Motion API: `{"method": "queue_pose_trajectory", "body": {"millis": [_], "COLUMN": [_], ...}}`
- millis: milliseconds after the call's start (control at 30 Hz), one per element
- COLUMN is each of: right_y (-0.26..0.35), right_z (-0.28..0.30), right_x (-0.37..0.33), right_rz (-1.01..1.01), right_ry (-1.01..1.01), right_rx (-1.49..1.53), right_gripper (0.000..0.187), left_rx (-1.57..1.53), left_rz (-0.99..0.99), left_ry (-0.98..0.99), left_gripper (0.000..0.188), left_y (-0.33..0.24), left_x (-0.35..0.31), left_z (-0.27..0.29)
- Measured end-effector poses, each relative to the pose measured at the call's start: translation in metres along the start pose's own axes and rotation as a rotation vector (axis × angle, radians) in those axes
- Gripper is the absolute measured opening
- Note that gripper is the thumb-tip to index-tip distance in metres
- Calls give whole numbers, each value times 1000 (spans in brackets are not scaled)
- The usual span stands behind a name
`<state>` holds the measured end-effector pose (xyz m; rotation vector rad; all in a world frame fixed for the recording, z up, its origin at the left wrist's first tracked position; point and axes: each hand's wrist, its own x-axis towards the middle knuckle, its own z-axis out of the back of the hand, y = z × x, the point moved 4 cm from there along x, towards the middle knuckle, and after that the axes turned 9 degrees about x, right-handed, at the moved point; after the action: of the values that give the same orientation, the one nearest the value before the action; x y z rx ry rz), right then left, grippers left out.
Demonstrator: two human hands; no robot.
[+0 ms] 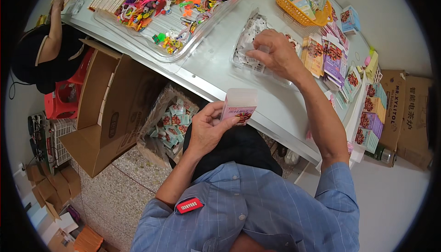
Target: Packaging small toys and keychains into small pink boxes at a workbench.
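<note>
Nearest: left hand [207, 130] clamped on a small box [239, 106], held at the near edge of the worktop [216, 63] above the lap. Box: translucent white top, pink lower face with dark red printed picture, upright, slightly tilted. Below left on floor: open carton [172, 122] full of teal and pink packets, beside a big brown cardboard box [103, 114]. Further up: right hand [274, 52] on the clear bag of small white packets [250, 45], fingers pinched together on one piece. Right of bag: flat printed cards [333, 56], purple and orange, fanned; stack of small boxes [372, 118] at the worktop's right edge. Far: orange basket [298, 13] with packets; clear tray [183, 22] of bright plastic trinkets. Far left: another person's arm [55, 26].
</note>
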<state>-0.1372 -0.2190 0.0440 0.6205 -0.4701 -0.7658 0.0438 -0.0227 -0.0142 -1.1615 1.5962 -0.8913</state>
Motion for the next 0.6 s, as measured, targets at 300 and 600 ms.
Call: {"method": "queue_pose_trajectory", "body": {"millis": [300, 600], "right_y": [34, 81], "right_z": [36, 25], "right_x": [-29, -55], "right_rz": [-154, 116], "right_ry": [-118, 59], "right_rx": [550, 437], "right_gripper": [16, 21], "left_rx": [-12, -27], "left_rz": [-23, -91], "left_ry": [-42, 23], "left_gripper": [42, 40], "left_y": [-2, -6], "left_x": [6, 4], "left_z": [1, -12]}}
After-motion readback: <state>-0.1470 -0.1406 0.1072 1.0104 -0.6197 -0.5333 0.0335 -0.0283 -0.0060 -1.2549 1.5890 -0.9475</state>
